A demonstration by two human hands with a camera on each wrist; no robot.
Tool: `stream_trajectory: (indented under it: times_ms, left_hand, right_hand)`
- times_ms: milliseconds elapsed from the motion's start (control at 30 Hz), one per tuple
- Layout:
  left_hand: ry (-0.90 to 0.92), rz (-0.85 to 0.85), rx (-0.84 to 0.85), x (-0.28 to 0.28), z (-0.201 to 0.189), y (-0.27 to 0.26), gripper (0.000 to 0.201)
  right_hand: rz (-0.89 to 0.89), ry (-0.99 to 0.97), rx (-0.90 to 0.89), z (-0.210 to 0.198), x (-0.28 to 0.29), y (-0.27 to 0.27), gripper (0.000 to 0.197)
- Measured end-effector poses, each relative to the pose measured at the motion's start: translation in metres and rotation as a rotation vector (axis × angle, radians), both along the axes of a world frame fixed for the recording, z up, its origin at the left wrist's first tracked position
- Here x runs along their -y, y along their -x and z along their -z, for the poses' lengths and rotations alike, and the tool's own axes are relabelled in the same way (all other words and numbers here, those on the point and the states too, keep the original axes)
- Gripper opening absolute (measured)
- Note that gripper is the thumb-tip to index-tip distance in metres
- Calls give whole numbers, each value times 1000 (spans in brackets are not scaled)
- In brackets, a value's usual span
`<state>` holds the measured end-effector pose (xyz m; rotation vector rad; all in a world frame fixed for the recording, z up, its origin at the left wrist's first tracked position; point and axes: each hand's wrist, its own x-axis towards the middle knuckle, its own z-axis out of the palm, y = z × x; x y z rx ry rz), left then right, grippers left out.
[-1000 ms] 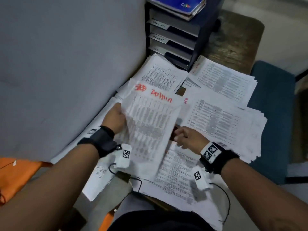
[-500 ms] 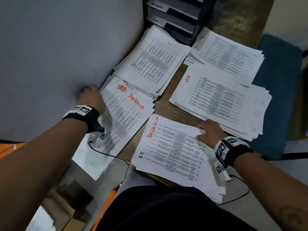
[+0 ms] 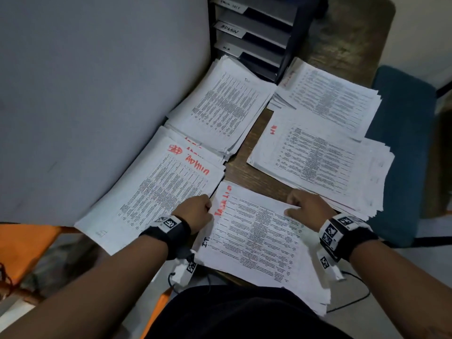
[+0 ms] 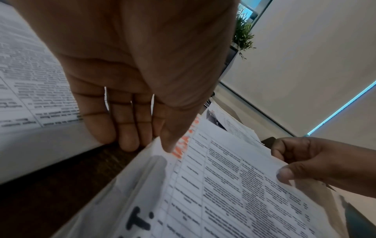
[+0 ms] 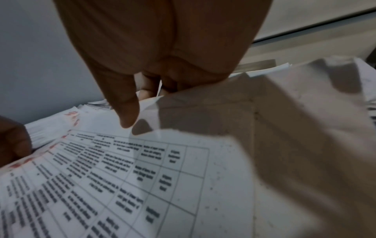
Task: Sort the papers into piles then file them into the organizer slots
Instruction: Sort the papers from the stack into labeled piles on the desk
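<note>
The nearest pile is topped by a printed sheet marked "I.T" (image 3: 256,241), with red writing at its far left corner. My left hand (image 3: 206,206) pinches that sheet's left edge; in the left wrist view the thumb (image 4: 168,145) lies on top with the fingers under. My right hand (image 3: 292,207) pinches the sheet's far right edge, its thumb (image 5: 128,116) on the paper and the fingers curled beneath. The sheet's edges are lifted off the pile. Left of it lies the pile marked "Admin" (image 3: 159,192). The dark organizer (image 3: 256,33) with labelled slots stands at the back.
Three more paper piles lie on the wooden desk: back left (image 3: 225,106), back right (image 3: 330,94) and middle right (image 3: 318,162). A grey partition (image 3: 97,94) bounds the left side. A blue chair (image 3: 403,143) stands to the right and an orange seat (image 3: 24,248) at lower left.
The Admin sheet my left hand held was laid on its pile. The left hand then came across to the I.T sheet's left edge. The right hand now pinches its far edge.
</note>
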<state>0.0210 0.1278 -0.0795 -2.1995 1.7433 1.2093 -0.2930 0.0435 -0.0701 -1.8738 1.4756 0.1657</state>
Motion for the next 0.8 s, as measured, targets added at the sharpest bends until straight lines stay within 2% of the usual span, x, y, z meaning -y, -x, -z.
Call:
stream_trajectory:
  times_ms: [67,200,300,400,567,800]
  left_hand:
    - [-13,-21,-7,-3,3,2,30]
    - [-17,-94,-24,-5,4,2,27]
    - [-19,-139,-59,-8,4,5,26]
    - [14,-193,-101,-12,6,7,29]
    - [30,-201,-145,-18,9,8,30]
    - [42,-211,-168,-19,10,7,29]
  right_hand:
    - [-3,-31,22,0,-3,1,13]
    - [12,-55,94,8,-10,1,41]
    - [-63,-1,98,18,-13,1,48]
    - [-91,93,111,22,-17,1,44]
    - [-220,388,131,25,-20,0,29]
    - [-277,404,72,27,-21,2,26]
